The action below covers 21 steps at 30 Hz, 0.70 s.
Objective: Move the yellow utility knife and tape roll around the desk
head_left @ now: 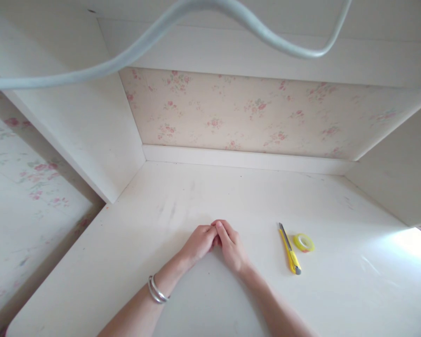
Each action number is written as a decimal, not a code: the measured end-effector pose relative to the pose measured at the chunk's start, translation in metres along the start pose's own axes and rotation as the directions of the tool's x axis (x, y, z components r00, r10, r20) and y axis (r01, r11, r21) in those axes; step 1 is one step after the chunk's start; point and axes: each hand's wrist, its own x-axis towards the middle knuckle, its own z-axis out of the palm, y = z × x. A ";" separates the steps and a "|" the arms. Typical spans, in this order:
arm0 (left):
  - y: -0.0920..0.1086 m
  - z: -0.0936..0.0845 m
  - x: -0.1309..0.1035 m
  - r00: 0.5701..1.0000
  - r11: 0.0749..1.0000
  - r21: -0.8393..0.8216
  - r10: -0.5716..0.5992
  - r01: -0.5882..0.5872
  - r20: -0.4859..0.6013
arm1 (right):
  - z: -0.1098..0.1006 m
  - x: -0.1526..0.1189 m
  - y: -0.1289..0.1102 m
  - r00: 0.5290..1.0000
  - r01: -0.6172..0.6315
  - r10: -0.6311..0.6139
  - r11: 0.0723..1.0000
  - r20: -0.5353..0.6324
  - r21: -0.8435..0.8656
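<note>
The left hand (202, 241), with silver bangles (157, 292) at the wrist, is clasped with the right hand (230, 245) above the tabletop (126, 262). The fingers of both are closed against each other; whether anything lies between the palms cannot be told.

To the right, apart from the hands, a utility knife (291, 252) lies on the tabletop, far end angled left. Caution: whether the blade protrudes is too small to tell. If it does, a hand sweeping right or grasping the far end could be cut. A knock could also push the knife into the tape roll (297, 241), which lies flat just to its right.

The knife has a slim yellow body, a dark strip toward the far end and a grey near end. The roll is a yellow ring with a pale core and a reddish mark on its near side.
</note>
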 end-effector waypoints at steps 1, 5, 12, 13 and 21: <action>0.000 0.000 0.000 1.000 1.000 0.001 -0.001 0.001 -0.001 | 0.000 0.000 0.000 1.000 0.001 -0.001 1.000 -0.003 0.001; 0.001 0.000 -0.001 1.000 1.000 0.001 0.003 -0.003 0.010 | 0.000 -0.001 0.000 1.000 -0.005 0.005 1.000 -0.003 0.007; 0.002 0.000 -0.001 1.000 1.000 -0.013 0.015 -0.015 0.020 | 0.001 -0.001 -0.003 1.000 -0.002 0.002 1.000 -0.009 -0.001; 0.002 0.000 -0.001 1.000 1.000 -0.016 0.015 -0.015 0.021 | 0.001 -0.001 -0.003 1.000 -0.002 0.002 1.000 -0.006 -0.001; 0.002 0.000 -0.001 1.000 1.000 0.000 0.016 -0.016 0.020 | 0.000 -0.001 -0.003 1.000 -0.005 0.005 1.000 -0.004 -0.001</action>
